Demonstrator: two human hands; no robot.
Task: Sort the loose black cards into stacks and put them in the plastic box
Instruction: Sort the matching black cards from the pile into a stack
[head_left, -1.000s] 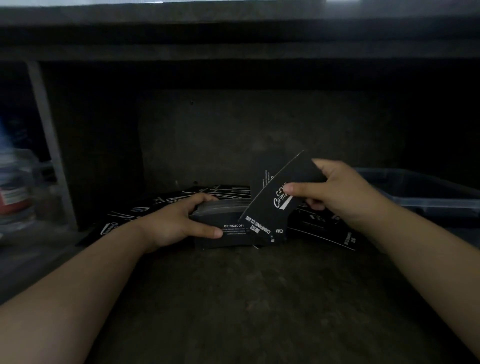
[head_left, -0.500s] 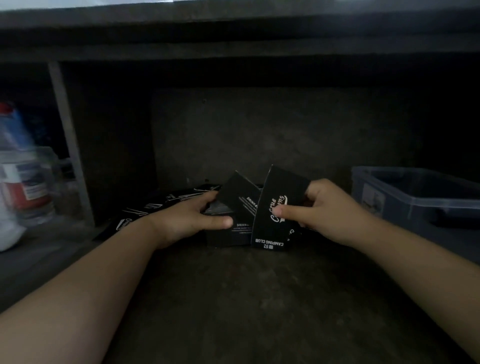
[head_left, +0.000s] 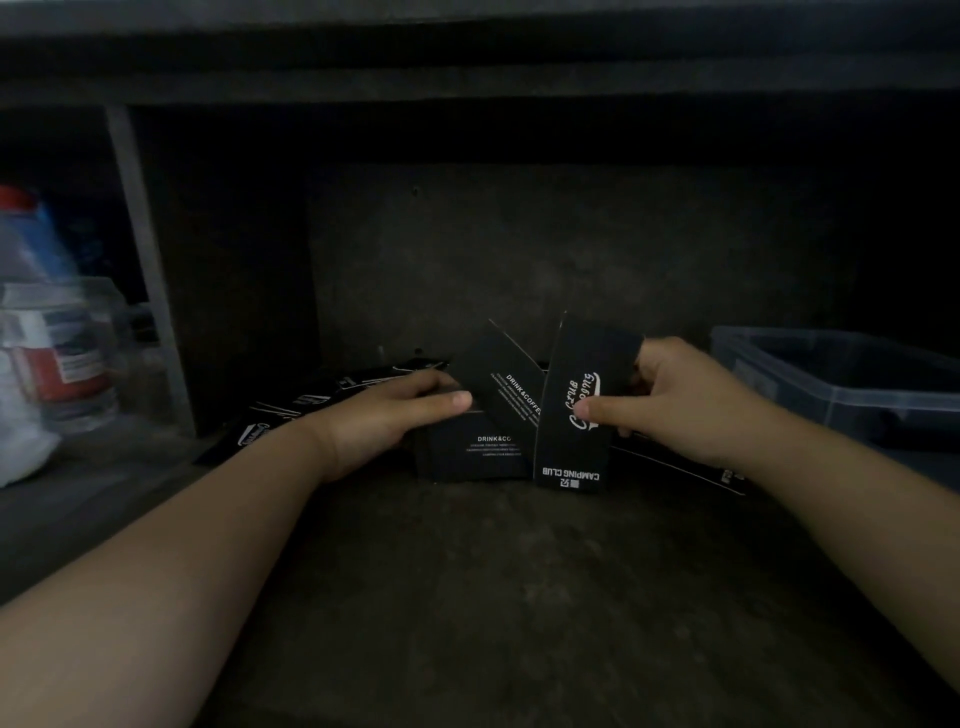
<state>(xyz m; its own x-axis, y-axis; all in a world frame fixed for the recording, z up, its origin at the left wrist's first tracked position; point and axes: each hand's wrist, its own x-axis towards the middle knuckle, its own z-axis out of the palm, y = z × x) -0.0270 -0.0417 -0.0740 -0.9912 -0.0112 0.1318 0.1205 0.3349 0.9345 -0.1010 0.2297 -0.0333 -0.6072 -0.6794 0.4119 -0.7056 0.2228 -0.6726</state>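
Observation:
My right hand (head_left: 680, 400) pinches a black card (head_left: 576, 415) printed "CAMPING CLUB", held nearly upright with its lower edge at the dark surface. My left hand (head_left: 395, 415) rests on top of a stack of black cards (head_left: 467, 452) printed "DRINK&COFFEE", thumb along its front. One card (head_left: 511, 384) of the stack tilts up between the hands. Loose black cards (head_left: 291, 415) lie spread behind my left wrist, and more cards (head_left: 691, 467) lie under my right hand. The translucent plastic box (head_left: 841, 384) stands at the right, apart from both hands.
This is a dim shelf recess with a dark back wall (head_left: 519, 260) and a low shelf above. A grey upright post (head_left: 150, 275) divides it from the left bay, where clear plastic jars (head_left: 57, 353) with red labels stand. Bare dark surface (head_left: 493, 597) lies between my forearms.
My right hand has brought its card down and turned it upright beside the stack. A card at the stack has tipped up. The view has shifted left, showing the jars.

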